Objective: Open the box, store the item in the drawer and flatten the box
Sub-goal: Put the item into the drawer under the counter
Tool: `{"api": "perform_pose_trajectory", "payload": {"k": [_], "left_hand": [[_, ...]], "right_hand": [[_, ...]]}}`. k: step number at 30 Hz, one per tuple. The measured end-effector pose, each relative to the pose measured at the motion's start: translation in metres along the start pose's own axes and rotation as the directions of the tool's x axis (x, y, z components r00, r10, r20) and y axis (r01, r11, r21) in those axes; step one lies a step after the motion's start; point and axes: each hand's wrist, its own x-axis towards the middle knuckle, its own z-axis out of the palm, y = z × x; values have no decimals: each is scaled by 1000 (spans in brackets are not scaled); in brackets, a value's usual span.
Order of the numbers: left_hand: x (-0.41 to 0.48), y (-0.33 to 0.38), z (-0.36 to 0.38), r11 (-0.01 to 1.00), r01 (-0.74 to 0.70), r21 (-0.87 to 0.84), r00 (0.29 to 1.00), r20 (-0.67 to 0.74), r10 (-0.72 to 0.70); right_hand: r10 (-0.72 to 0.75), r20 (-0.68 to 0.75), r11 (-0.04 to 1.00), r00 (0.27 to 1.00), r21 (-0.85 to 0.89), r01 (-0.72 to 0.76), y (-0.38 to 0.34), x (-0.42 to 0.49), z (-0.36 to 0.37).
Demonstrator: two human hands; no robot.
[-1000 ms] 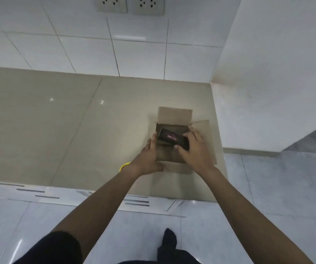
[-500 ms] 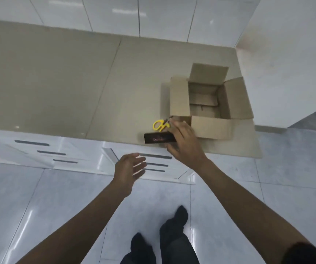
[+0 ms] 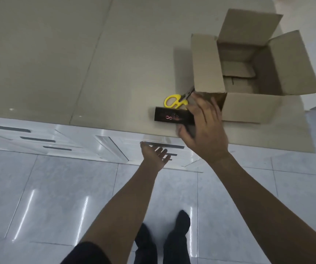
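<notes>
Box on counter, flaps open, emptied. Black item out, clamped in right hand over the counter's front edge, just beside yellow scissors. Left hand spread open, empty, near a drawer handle slot. Storing step, judged. Next: hook slot, pull drawer, drop item in.

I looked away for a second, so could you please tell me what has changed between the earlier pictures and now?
The right hand lifted the black item out of the cardboard box and brought it to the counter's front edge, beside the yellow scissors. The left hand let go of the box and dropped, open, toward the drawer fronts. The box stays open on the counter; the drawers remain closed.
</notes>
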Motion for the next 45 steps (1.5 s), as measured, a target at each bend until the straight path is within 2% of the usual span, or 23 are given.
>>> {"api": "perform_pose_trajectory", "payload": {"k": [4,8,11,14,17,19,21,22,24,27,30,32,35,39,45], "left_hand": [[8,-1,9,998,4,-58,997,-78,-8],[0,-14,-22,995,-5,99,999,-36,9],[-4,-19,-39,980,12,197,998,-56,-1],[-8,-29,-60,977,42,210,999,-29,-37],[-9,-39,-89,973,76,216,994,60,-91],[-9,-43,-105,971,102,217,991,66,-119],[-9,-46,-117,969,115,218,989,63,-132],[-9,-48,-122,970,118,213,988,70,-135],[-11,-51,-129,973,119,198,985,97,-140],[-17,-54,-136,979,117,168,982,127,-139],[-22,-53,-137,987,101,123,978,172,-121],[-27,-52,-137,990,99,101,972,203,-118],[-40,-54,-136,993,114,20,957,266,-116],[-53,-56,-126,981,160,-108,940,321,-118],[-51,-53,-98,981,129,-147,956,283,-83]], "right_hand": [[-11,20,1000,1000,-19,12,0,-1,1],[8,28,1000,1000,-28,-7,-2,0,-2],[10,64,999,998,-33,-8,-6,0,-6],[25,72,999,997,42,-28,-9,2,-13],[-34,-6,989,999,142,35,-17,-13,-19],[-54,-32,980,998,189,59,-33,-42,-19],[-17,42,968,999,249,6,-48,-76,-14],[37,117,960,992,272,-67,-51,-89,-9],[192,282,939,940,226,-259,-46,-101,8],[386,472,886,793,51,-462,-26,-101,36],[396,620,834,677,65,-548,-16,-102,53],[432,617,806,658,63,-588,-14,-103,55],[449,583,806,677,62,-588,-12,-107,49],[363,552,870,751,87,-485,-11,-111,26],[195,469,936,861,172,-306,-20,-104,-12]]}}
